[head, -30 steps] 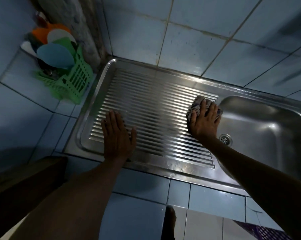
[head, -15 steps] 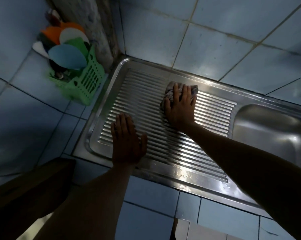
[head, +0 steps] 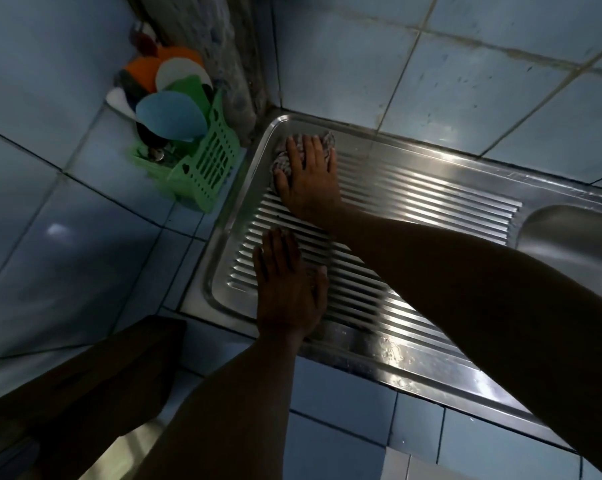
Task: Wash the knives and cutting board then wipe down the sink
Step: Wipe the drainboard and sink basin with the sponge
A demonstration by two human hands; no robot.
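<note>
- At the far left corner of the drainboard, your right hand lies flat on the rag, fingers straight and pressing it down on the steel; only the rag's edges show past your fingertips and beside your thumb.
- Your left hand rests palm down near the front rim, fingers spread and holding nothing, a brace and no more.
- The ribs run lengthwise along the sink, from this left end towards the basin at the right. That is the axis the next stroke turns on.
- The rag sits against the raised rim, so there is no room left to push further left or away from you; the unwiped steel, as far as I can judge, lies to your right and towards you.
- Your right hand has the rag, so it is the one to draw it back along the ribs towards the basin.
- The green rack stands on the worktop just left of the rim; keep the rag inside the rim.
- No knives or cutting board are clearly visible here.
</note>
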